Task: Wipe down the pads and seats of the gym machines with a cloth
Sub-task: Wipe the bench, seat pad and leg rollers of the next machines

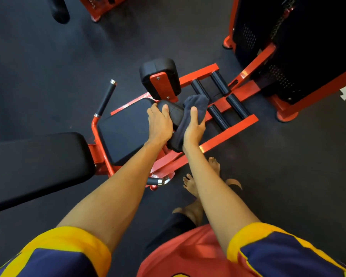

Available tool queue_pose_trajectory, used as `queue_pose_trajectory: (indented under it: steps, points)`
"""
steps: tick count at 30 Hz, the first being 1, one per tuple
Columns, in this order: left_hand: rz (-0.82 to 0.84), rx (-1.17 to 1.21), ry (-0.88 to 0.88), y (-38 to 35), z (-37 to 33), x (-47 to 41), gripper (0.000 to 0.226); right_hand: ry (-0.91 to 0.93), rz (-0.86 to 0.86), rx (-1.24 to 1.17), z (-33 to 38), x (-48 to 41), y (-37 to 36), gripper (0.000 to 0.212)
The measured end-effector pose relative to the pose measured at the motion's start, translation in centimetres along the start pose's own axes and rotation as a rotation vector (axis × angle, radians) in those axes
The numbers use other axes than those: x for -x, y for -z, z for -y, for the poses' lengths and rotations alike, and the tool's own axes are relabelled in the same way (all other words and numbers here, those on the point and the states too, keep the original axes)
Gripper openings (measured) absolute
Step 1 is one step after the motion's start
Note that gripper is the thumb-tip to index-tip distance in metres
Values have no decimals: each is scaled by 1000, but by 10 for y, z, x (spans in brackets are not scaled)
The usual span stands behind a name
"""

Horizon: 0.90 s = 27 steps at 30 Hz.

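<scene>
A red gym machine stands below me with a black seat [124, 130] and a black backrest [34, 164] at the left. My left hand [160, 122] grips a black thigh pad [175, 114] just beyond the seat, thumb over its top. My right hand [194, 126] holds a dark blue cloth [192, 110] pressed against the right side of that same pad. A second thigh pad [158, 68] stands upright behind them on a red bracket.
Four black foot rollers [220, 88] sit in the red frame to the right. A weight stack tower [288, 47] rises at the upper right. A black handle [106, 96] juts up left of the seat. My bare feet [192, 182] stand on dark rubber floor.
</scene>
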<state>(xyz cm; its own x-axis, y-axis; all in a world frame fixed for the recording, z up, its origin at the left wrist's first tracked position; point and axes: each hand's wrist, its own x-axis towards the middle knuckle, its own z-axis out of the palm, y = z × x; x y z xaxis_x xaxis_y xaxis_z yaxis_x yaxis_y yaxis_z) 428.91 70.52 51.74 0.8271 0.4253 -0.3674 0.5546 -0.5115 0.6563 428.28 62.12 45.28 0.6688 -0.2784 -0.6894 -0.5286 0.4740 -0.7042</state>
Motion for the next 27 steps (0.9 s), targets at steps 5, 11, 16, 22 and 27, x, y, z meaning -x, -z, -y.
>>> queue_pose_trajectory:
  steps: [5,11,16,22,27]
  points:
    - [-25,-5,4,-2,2,-1,57,-286,150,23,-72,-98,33,125]
    - [-109,61,24,-10,0,7,55,-168,309,276,40,-17,25,72]
    - [-178,184,90,-22,-4,1,50,-194,443,393,48,-42,30,58]
    - [-290,347,245,-30,-8,3,58,-105,709,573,70,-67,-10,53]
    - [-440,472,444,-40,-32,-9,50,134,872,694,75,-57,-19,48]
